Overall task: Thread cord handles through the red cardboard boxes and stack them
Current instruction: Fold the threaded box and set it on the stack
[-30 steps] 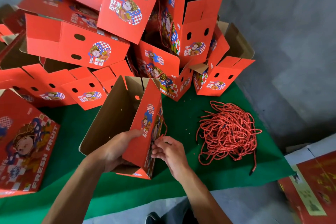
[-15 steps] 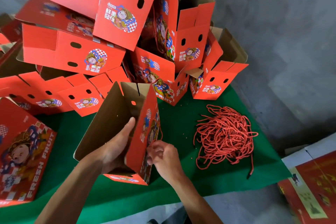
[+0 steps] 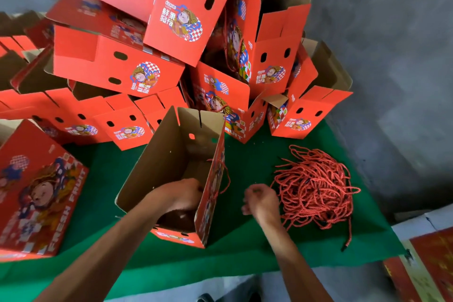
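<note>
An open red cardboard box (image 3: 169,162) stands tilted on the green cloth at the centre, its brown inside facing me. My left hand (image 3: 181,195) is down inside it, against the inner right wall; that wall hides the fingertips. A red cord loop (image 3: 223,179) hangs on the outside of the same wall. To the right of the box and apart from it, my right hand (image 3: 261,200) hovers with curled fingers and nothing visible in it, right by the left edge of the loose red cord pile (image 3: 316,186).
Several red boxes (image 3: 181,19) are heaped behind, some leaning. Another box (image 3: 36,193) lies at the left. The green cloth (image 3: 245,247) ends at the front edge, with grey floor to the right. A printed red sheet (image 3: 431,270) lies at the bottom right.
My left hand went from gripping the box's right wall to reaching down inside the box. My right hand left that wall and moved right toward the cord pile.
</note>
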Action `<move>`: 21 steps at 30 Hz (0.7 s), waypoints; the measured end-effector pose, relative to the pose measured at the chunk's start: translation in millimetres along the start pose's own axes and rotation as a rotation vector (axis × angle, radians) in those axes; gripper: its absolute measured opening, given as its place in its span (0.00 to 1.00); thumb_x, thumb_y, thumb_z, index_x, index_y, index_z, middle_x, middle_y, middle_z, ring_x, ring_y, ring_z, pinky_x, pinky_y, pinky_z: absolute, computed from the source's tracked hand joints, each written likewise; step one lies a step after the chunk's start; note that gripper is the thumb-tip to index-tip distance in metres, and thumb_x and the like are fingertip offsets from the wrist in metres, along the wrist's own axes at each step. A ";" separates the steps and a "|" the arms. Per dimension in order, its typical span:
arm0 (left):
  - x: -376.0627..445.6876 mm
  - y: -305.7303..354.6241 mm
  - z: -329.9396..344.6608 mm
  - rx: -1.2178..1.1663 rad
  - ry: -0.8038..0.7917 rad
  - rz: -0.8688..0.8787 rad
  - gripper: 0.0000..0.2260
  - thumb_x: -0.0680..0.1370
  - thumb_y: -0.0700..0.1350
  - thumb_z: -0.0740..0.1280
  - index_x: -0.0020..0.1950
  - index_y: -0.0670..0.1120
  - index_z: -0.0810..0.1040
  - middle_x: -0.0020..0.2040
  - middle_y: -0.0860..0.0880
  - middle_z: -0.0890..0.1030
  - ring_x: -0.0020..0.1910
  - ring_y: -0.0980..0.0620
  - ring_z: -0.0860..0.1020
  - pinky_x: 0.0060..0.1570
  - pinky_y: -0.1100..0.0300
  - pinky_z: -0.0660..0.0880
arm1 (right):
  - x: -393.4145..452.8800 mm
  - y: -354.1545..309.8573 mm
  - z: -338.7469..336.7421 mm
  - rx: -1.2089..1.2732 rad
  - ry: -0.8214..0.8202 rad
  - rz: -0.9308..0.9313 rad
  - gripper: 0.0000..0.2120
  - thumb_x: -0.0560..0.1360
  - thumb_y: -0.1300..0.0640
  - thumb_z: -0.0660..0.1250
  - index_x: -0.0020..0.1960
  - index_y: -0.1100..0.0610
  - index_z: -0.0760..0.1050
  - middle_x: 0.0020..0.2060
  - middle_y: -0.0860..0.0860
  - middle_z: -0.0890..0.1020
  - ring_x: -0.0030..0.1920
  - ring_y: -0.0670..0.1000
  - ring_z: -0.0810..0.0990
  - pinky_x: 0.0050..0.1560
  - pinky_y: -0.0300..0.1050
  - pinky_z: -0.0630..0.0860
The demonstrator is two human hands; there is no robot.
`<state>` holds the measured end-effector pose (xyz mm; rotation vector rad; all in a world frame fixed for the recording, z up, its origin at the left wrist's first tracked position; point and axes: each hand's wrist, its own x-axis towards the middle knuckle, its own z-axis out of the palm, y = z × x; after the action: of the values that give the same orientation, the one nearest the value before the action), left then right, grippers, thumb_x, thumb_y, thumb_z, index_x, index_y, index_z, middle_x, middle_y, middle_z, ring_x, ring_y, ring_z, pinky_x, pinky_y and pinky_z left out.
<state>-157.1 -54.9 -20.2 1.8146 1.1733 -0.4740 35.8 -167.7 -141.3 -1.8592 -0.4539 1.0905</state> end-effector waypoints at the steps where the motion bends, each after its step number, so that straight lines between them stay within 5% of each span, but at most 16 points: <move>1: -1.4 -0.7 -0.8 -0.073 -0.001 -0.032 0.08 0.81 0.51 0.68 0.54 0.48 0.82 0.45 0.49 0.88 0.41 0.51 0.87 0.38 0.59 0.83 | 12.4 7.7 -8.4 -0.109 0.108 0.006 0.10 0.82 0.61 0.67 0.61 0.65 0.74 0.39 0.59 0.85 0.27 0.53 0.84 0.29 0.48 0.82; 4: -8.0 2.7 -1.9 -0.206 0.039 -0.108 0.12 0.81 0.50 0.70 0.58 0.44 0.81 0.48 0.46 0.87 0.42 0.50 0.87 0.39 0.57 0.84 | 34.0 23.4 -24.1 -0.345 0.176 0.028 0.17 0.81 0.56 0.70 0.63 0.64 0.68 0.45 0.60 0.85 0.32 0.56 0.86 0.33 0.52 0.84; 7: -19.9 5.9 -5.8 0.048 0.207 -0.025 0.09 0.83 0.47 0.66 0.54 0.43 0.81 0.52 0.45 0.86 0.49 0.46 0.85 0.45 0.53 0.82 | 45.8 39.9 -27.0 -0.375 0.160 0.020 0.16 0.81 0.59 0.70 0.60 0.64 0.67 0.50 0.61 0.82 0.44 0.64 0.87 0.46 0.62 0.84; 9: -33.7 3.2 -17.3 0.225 0.376 0.081 0.09 0.82 0.41 0.61 0.58 0.49 0.79 0.58 0.48 0.83 0.56 0.47 0.81 0.53 0.54 0.78 | 51.6 42.0 -27.9 -0.374 0.148 0.016 0.08 0.81 0.61 0.70 0.49 0.63 0.73 0.39 0.59 0.84 0.38 0.61 0.87 0.37 0.50 0.84; 11: -49.9 -5.5 -37.3 0.307 0.575 0.278 0.20 0.78 0.32 0.60 0.61 0.52 0.80 0.63 0.51 0.80 0.62 0.48 0.79 0.62 0.52 0.77 | 56.8 36.0 -31.1 -0.398 0.104 0.075 0.12 0.80 0.62 0.69 0.38 0.60 0.75 0.25 0.53 0.81 0.29 0.52 0.84 0.27 0.39 0.78; 14: -65.4 -24.2 -80.7 0.510 0.793 0.450 0.27 0.72 0.26 0.63 0.63 0.52 0.83 0.72 0.51 0.77 0.72 0.50 0.73 0.70 0.54 0.72 | 61.4 21.4 -35.4 -0.320 0.084 0.213 0.09 0.80 0.65 0.70 0.42 0.66 0.76 0.28 0.58 0.82 0.24 0.55 0.82 0.22 0.46 0.79; 17: -68.7 -34.8 -114.5 0.726 0.678 0.396 0.25 0.77 0.33 0.68 0.69 0.56 0.80 0.80 0.52 0.66 0.81 0.52 0.59 0.78 0.53 0.62 | 60.2 11.1 -34.4 -0.311 0.038 0.272 0.07 0.80 0.67 0.69 0.45 0.71 0.75 0.34 0.66 0.82 0.26 0.57 0.81 0.27 0.53 0.82; 21: -62.2 -38.7 -124.9 0.942 0.588 0.333 0.18 0.80 0.54 0.70 0.69 0.63 0.76 0.84 0.55 0.54 0.83 0.53 0.46 0.82 0.46 0.51 | 47.3 6.8 -34.3 -0.431 0.000 0.248 0.09 0.79 0.64 0.72 0.48 0.70 0.76 0.35 0.65 0.83 0.28 0.57 0.82 0.32 0.53 0.83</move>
<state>-238.3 23.1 70.9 3.0591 1.0427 -0.3152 89.1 -157.0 -163.8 -2.3422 -0.4961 1.2259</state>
